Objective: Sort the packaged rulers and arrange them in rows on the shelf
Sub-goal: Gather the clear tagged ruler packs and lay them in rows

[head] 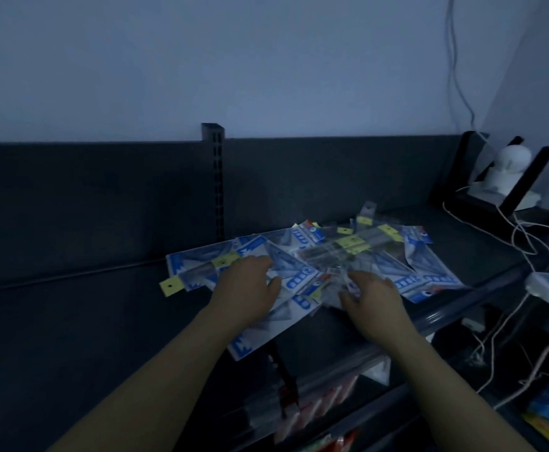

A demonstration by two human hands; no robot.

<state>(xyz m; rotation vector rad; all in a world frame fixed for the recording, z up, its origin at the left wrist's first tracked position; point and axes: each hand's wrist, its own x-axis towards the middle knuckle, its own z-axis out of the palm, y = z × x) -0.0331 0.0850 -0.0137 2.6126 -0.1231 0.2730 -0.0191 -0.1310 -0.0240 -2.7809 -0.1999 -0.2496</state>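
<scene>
A white rounded device (pixel 509 171) sits at far right among tangled white cables (pixel 527 236) (one climbs the wall).

Left half of the shelf (pixel 71 321) is bare dark surface, open approach from the front, bounded behind by the back panel (pixel 103 197) and the slotted upright (pixel 214 177). Centre is blocked: loose overlapping pile of packaged rulers (pixel 315 259) with both hands on it, left hand (pixel 245 288) and right hand (pixel 372 298), fingers spread flat. Right end is cluttered with white cables (pixel 527 243) and a black stand (pixel 508 177) holding a white device (pixel 508 168), little room there.
</scene>
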